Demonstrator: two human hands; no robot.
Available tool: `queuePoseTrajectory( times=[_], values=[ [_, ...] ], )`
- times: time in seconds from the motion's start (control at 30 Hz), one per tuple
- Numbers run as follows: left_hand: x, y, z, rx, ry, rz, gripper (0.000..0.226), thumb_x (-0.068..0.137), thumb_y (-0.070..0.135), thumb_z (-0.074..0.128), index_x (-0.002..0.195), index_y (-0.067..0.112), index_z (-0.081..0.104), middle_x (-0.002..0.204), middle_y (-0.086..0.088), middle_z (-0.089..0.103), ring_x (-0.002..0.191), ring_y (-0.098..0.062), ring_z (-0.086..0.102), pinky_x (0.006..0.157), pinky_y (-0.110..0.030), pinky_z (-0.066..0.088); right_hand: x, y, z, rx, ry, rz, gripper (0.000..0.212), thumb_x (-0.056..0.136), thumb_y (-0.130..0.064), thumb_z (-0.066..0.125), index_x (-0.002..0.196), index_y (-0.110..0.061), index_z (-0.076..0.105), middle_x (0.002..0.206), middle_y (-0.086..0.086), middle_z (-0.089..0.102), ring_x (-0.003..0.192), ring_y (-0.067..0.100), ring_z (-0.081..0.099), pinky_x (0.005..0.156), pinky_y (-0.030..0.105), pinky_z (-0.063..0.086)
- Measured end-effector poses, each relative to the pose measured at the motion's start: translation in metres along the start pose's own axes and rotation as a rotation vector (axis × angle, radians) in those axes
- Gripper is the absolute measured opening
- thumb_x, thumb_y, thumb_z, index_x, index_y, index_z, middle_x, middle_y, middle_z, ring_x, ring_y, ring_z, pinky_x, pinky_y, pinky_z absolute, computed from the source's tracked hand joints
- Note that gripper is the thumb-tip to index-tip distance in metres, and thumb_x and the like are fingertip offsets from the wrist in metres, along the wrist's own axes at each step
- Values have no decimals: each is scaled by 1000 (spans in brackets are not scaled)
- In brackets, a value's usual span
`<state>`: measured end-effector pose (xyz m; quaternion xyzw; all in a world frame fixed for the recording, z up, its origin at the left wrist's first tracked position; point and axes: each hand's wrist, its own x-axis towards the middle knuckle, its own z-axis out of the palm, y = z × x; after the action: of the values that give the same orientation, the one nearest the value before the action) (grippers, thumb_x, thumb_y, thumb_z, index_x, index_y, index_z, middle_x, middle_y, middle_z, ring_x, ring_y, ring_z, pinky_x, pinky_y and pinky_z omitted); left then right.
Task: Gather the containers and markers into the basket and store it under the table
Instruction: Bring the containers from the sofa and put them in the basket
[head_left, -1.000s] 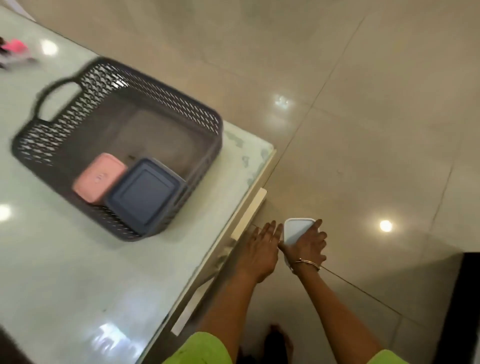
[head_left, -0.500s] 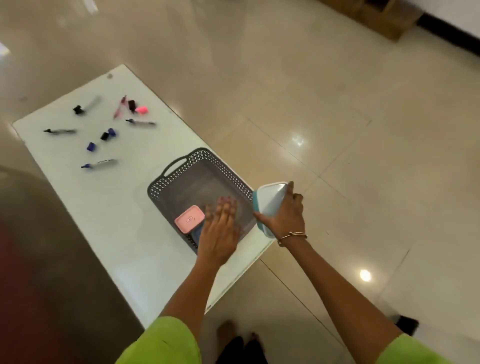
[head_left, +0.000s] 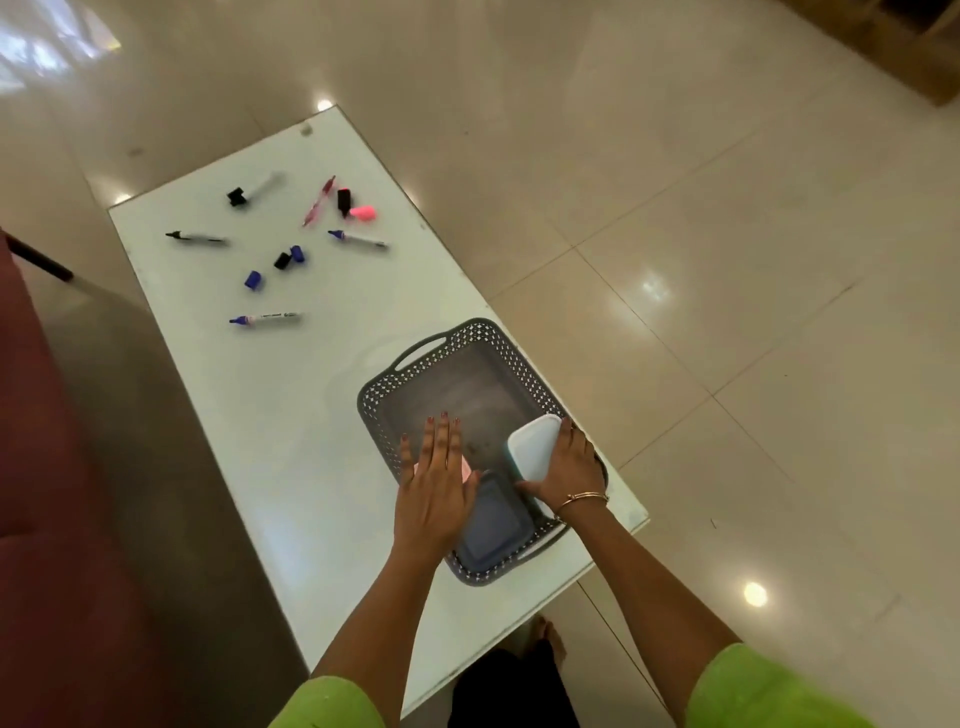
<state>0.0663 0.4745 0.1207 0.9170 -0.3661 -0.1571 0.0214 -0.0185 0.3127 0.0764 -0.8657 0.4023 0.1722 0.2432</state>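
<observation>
A grey perforated basket (head_left: 470, 332) sits at the near right end of the white table (head_left: 291, 415). Inside it lie a dark blue container (head_left: 493, 525) and a pink container (head_left: 466, 470), the pink one mostly hidden under my left hand (head_left: 434, 483). That hand is flat and open over the basket's left side. My right hand (head_left: 569, 467) grips a white-lidded teal container (head_left: 535, 447), tilted over the basket's right wall. Several markers, among them a blue-tipped one (head_left: 265, 318), and loose caps lie scattered at the table's far end.
A pink highlighter (head_left: 361, 212) and a red pen (head_left: 319, 200) lie among the markers. A dark red sofa (head_left: 47, 519) runs along the left. Glossy tiled floor (head_left: 727, 312) surrounds the table on the right and far sides.
My right hand lifted the white-lidded container from the floor beside the table up to the basket. My left hand rose with it and now hovers over the pink container.
</observation>
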Motion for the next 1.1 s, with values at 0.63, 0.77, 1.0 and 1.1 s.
queuePoseTrajectory(
  times=[0.63, 0.77, 1.0, 1.1],
  values=[
    [20, -2, 17, -32, -21, -21, 64, 95, 45, 23, 147, 13, 4, 159, -7, 7, 147, -22, 0, 119, -50, 2, 21, -11, 11, -71, -8, -82, 124, 57, -54, 78, 142, -1, 4, 143, 22, 28, 130, 37, 34, 103, 48, 40],
    [23, -2, 17, -38, -23, -14, 65, 94, 46, 22, 147, 13, 5, 159, -7, 7, 146, -22, 0, 120, -49, 2, 23, -14, 14, -97, -14, -93, 124, 57, -56, 78, 142, -3, 5, 142, 23, 28, 130, 37, 34, 104, 49, 39],
    [25, -4, 17, -57, -43, -14, 65, 95, 46, 22, 147, 13, 2, 159, -7, 3, 146, -22, -3, 119, -50, 2, 23, -17, 17, -109, -19, -101, 123, 57, -56, 78, 142, -3, 5, 141, 22, 30, 127, 37, 36, 100, 49, 41],
    [24, -4, 15, -40, -54, -18, 66, 95, 47, 20, 147, 13, -2, 159, -6, 0, 146, -22, -5, 119, -50, 2, 15, -15, 21, -129, -24, -64, 123, 57, -57, 77, 141, -2, 5, 140, 20, 30, 126, 35, 37, 98, 47, 43]
  ],
)
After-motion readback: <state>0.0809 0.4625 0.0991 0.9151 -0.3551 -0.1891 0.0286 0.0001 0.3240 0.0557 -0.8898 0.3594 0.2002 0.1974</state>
